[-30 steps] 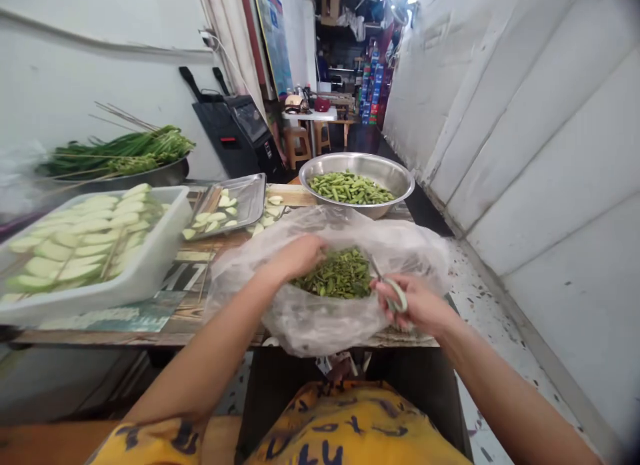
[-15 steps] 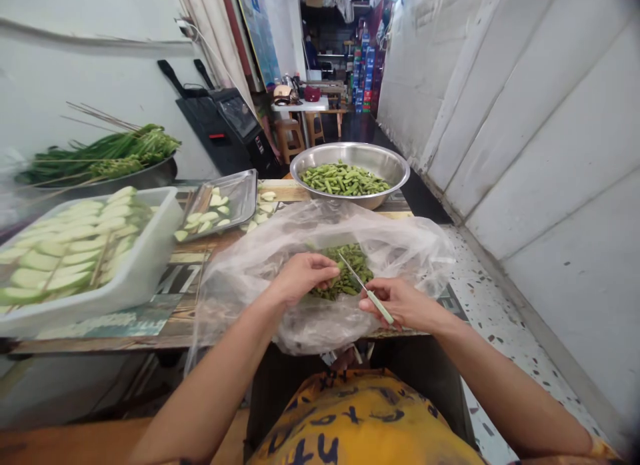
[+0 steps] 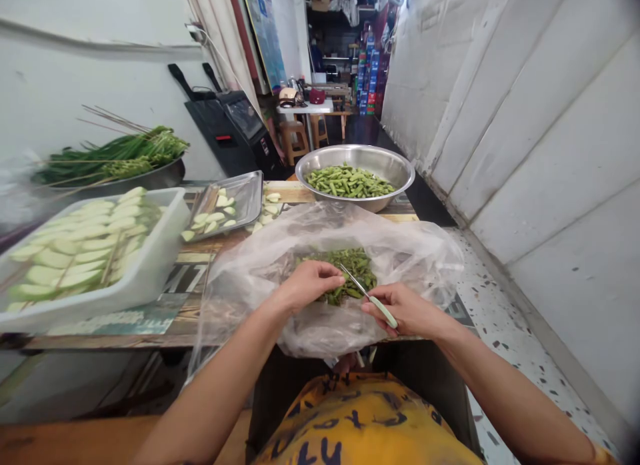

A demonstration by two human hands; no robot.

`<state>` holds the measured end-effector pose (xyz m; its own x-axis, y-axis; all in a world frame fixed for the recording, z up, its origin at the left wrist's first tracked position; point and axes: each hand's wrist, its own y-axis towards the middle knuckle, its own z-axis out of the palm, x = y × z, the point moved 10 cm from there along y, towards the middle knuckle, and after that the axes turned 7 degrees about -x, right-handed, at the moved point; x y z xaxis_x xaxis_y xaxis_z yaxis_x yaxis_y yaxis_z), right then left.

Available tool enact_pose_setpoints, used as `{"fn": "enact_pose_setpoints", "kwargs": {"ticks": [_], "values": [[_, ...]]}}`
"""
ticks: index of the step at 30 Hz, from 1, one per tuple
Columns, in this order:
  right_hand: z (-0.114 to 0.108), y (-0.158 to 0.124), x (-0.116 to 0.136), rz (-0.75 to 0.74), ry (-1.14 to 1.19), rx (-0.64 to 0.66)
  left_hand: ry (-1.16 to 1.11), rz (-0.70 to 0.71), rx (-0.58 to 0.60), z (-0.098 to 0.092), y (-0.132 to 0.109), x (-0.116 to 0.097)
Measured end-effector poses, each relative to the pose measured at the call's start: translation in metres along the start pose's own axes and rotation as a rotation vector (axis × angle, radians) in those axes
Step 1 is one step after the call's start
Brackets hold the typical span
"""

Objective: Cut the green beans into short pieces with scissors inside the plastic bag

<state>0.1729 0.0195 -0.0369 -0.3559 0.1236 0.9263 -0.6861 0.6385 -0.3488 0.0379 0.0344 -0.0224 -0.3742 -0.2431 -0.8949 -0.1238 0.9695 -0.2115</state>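
Note:
My right hand (image 3: 400, 308) is closed around a pair of scissors (image 3: 382, 310) with pale green handles. Their narrow blades point up and left, the tips close to the fingers of my left hand (image 3: 316, 282). Thumb and fingertips of that hand are pinched together; whatever they hold is too small to make out. Both hands are over an opened clear plastic bag (image 3: 330, 225), which contains a heap of green bean pods (image 3: 356, 260). Behind the bag stands a wide steel bowl (image 3: 404, 180) with more green pods (image 3: 350, 181) in it.
To the left, a white plastic tub (image 3: 165, 245) holds skewered pale green slices (image 3: 75, 252). Beside it lies a metal tray (image 3: 249, 197) with cut pieces and sticks. A dark basin (image 3: 170, 172) of leafy greens is farther back. A wall (image 3: 565, 118) runs along the right.
The view has shifted slightly, moving everything a little right and down in the picture. Both hands keep nearly the same pose, with the scissors still by the left fingertips.

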Motion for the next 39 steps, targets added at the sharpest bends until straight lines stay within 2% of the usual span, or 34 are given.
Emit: {"fn": "enact_pose_setpoints", "kwargs": {"ticks": [3,6,9,12,17,22,27,31,34,37,39], "values": [[-0.002,0.002,-0.006,-0.020,-0.011,0.002,0.014,-0.012,0.087,0.006,-0.003,0.001],[-0.006,0.002,-0.012,0.031,-0.003,-0.026,-0.072,-0.076,0.188,0.013,-0.006,0.006],[-0.008,-0.001,-0.006,0.023,0.030,-0.042,-0.324,-0.160,0.117,0.007,-0.005,0.009],[-0.003,-0.006,0.001,0.000,0.031,0.005,-0.558,-0.221,0.032,0.005,-0.005,0.010],[0.004,-0.008,0.005,-0.029,0.024,0.051,-0.707,-0.248,-0.019,0.010,-0.010,0.009],[0.006,-0.006,0.007,-0.011,0.062,0.035,-0.761,-0.275,0.040,0.022,-0.015,0.009],[0.004,-0.006,0.010,-0.023,0.052,0.042,-0.811,-0.286,0.028,0.025,-0.016,0.012],[0.004,-0.004,0.006,-0.018,0.032,0.053,-0.807,-0.295,0.025,0.027,-0.015,0.015],[0.001,-0.002,-0.004,0.038,0.079,0.018,-0.779,-0.322,0.029,0.028,-0.017,0.018],[-0.004,-0.002,-0.015,0.085,0.077,-0.003,-0.700,-0.333,0.029,0.022,-0.022,0.014],[-0.004,-0.005,-0.014,0.055,0.022,0.021,-0.630,-0.276,-0.014,0.006,-0.020,0.000]]}}
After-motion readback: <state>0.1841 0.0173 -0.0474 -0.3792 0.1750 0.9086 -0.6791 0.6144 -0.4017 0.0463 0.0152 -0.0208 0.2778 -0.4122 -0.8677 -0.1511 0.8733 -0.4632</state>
